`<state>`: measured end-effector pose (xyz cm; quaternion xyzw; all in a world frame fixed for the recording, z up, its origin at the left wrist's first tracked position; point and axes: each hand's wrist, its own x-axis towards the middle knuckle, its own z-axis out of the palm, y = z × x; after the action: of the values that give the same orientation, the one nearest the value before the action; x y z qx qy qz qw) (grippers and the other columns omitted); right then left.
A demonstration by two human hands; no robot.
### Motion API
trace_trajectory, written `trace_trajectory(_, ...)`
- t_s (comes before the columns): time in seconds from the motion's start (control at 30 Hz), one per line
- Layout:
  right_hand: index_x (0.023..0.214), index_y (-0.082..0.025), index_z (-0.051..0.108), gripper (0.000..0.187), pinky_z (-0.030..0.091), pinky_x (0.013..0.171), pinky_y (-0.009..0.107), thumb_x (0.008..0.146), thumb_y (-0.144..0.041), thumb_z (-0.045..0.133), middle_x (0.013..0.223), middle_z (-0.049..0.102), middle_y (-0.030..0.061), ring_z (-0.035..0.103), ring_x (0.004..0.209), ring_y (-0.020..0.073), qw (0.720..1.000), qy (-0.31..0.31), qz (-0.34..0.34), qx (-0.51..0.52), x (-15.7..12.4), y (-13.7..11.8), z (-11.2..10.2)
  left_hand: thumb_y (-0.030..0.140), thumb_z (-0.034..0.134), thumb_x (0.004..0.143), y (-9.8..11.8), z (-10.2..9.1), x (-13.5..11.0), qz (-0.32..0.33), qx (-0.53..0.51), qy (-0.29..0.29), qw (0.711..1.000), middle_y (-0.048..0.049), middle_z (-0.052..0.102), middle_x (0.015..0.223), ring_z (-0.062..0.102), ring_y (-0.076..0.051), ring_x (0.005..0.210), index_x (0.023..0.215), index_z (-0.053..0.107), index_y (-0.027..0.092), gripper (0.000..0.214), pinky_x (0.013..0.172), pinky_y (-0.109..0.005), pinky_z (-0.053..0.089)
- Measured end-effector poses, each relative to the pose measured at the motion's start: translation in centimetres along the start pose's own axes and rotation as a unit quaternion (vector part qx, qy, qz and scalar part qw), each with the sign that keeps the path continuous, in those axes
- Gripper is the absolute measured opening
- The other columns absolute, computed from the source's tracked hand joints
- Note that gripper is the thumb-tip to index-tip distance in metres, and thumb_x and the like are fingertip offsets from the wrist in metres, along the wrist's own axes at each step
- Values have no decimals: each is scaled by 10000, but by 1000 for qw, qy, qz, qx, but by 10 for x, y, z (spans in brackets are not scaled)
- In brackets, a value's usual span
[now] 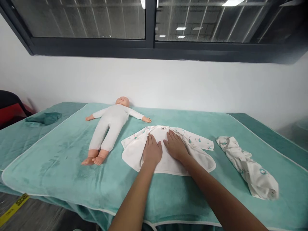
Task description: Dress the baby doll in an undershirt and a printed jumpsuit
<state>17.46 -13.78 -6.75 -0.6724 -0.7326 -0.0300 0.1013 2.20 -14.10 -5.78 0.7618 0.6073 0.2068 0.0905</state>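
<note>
A white baby top [168, 163] with patterned sleeves lies spread open on the green cover, its neck label at the far side. My left hand [152, 149] rests flat on its left part, fingers stretched out and pointing away from me. On the right part lies my right hand [176, 146], also flat with its fingers extended. Neither hand grips the cloth. To the left, a baby doll [111, 123] in a white suit lies on its back, arms spread, one hand near the top's left sleeve.
A crumpled white patterned garment [249, 168] lies to the right. The green cover [60, 163] drapes over the front edge. Behind it rise a white wall [192, 86] and a dark window frame [150, 48]. A black and red object [12, 110] stands at the far left.
</note>
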Motion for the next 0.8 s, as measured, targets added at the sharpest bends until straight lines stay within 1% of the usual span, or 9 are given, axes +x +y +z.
trace_trajectory(0.1, 1501, -16, 294, 664, 184, 1179, 440, 999, -442, 208, 1575, 276, 187, 198, 1479, 267, 1000, -4, 19, -4, 3, 0, 3, 393, 276, 975, 1, -5, -11, -14, -15, -3, 1000, -228, 290, 1557, 256, -284, 1468, 1474, 290, -37, 659, 1210, -404, 246)
trace_trajectory(0.23, 1489, 10, 298, 656, 195, 1178, 429, 995, -417, 241, 1560, 301, 212, 232, 1466, 264, 1000, 7, 18, -9, 17, -5, 5, 391, 324, 965, 3, -13, -23, -27, -33, -6, 999, -217, 304, 1555, 251, -290, 1470, 1473, 321, 4, 639, 1204, -419, 259)
trace_trajectory(0.4, 1480, 0, 318, 639, 224, 1166, 442, 990, -408, 278, 1548, 327, 215, 234, 1463, 283, 999, 23, 31, -5, 38, -15, 11, 374, 372, 953, 3, -15, -39, -16, -40, 11, 999, -206, 290, 1564, 261, -301, 1466, 1465, 353, 39, 613, 1189, -464, 291)
trace_trajectory(0.53, 1468, -19, 349, 617, 233, 1162, 454, 991, -404, 288, 1541, 346, 206, 253, 1454, 287, 999, 34, 16, 2, 38, -17, 11, 353, 382, 952, 0, -15, -52, -10, -44, 32, 998, -184, 327, 1556, 280, -296, 1458, 1465, 362, 63, 590, 1187, -468, 297)
trace_trajectory(0.63, 1453, -26, 383, 594, 249, 1162, 440, 996, -390, 282, 1534, 363, 197, 281, 1444, 279, 999, 35, -21, 29, 31, -18, 7, 345, 403, 947, 0, -18, -56, -14, -55, 34, 998, -170, 362, 1542, 318, -305, 1438, 1452, 386, 86, 568, 1161, -483, 339)
trace_trajectory(0.7, 1453, -75, 408, 560, 266, 1161, 414, 1002, -381, 278, 1529, 392, 155, 318, 1429, 251, 995, 22, -76, 62, 28, -22, 4, 328, 429, 939, 0, -20, -58, -14, -69, 47, 996, -162, 405, 1517, 356, -313, 1411, 1418, 432, 103, 529, 1138, -493, 367)
trace_trajectory(0.77, 1449, -126, 425, 530, 274, 1158, 399, 1004, -381, 292, 1524, 410, 116, 347, 1414, 229, 987, 5, -136, 88, 29, -29, 0, 272, 447, 931, -1, -22, -61, -9, -93, 80, 992, -147, 512, 1423, 451, -301, 1328, 1318, 528, 132, 419, 1094, -479, 412)
trace_trajectory(0.8, 1445, -138, 430, 519, 275, 1155, 398, 1002, -376, 306, 1521, 416, 110, 353, 1408, 225, 983, -2, -157, 93, 31, -32, -1, 230, 451, 924, -1, -22, -62, -4, -107, 102, 989, -137, 578, 1335, 512, -286, 1251, 1243, 575, 148, 352, 1055, -466, 442)
